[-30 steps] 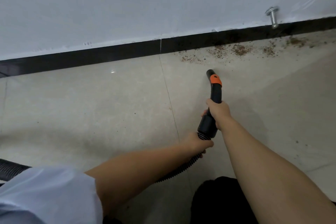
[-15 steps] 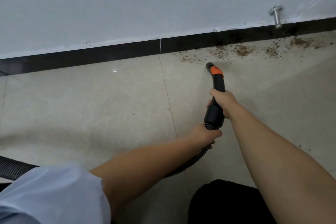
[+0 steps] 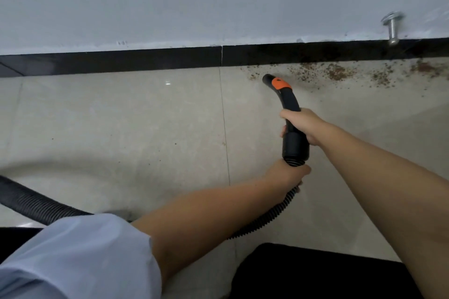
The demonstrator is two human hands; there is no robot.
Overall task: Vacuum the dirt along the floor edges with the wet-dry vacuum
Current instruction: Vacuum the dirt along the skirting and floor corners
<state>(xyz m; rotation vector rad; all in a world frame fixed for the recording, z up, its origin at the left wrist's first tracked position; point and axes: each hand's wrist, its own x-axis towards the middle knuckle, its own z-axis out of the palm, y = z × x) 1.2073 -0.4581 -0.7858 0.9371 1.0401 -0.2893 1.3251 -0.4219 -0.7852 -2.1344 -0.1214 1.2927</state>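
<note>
Your right hand (image 3: 300, 126) is wrapped around the black curved handle (image 3: 289, 102) of the vacuum, with the fingers curled fully around it just above the thick black cuff (image 3: 295, 145). Your left hand (image 3: 286, 173) grips the ribbed black hose (image 3: 269, 218) right below that cuff, fingers closed around it, so the two hands sit close together, one above the other along the tube. The handle bends forward and to the left, and its open nozzle end (image 3: 267, 79) points toward the wall, just beside the orange slider (image 3: 281, 83) on top of the tube. The nozzle is at the left end of the dirt (image 3: 336, 73), a band of brown crumbs lying on the light floor tiles (image 3: 121, 124) along the black skirting board (image 3: 145, 60); I cannot tell if the nozzle touches the floor. Most of the dirt spreads to the right of the nozzle, up to the right edge of the view. A metal door stop (image 3: 392, 28) sticks out from the white wall (image 3: 170, 0) above the dirt. The hose runs back under your left arm and comes out again at the left side, behind your pale blue sleeve (image 3: 80, 257).
</note>
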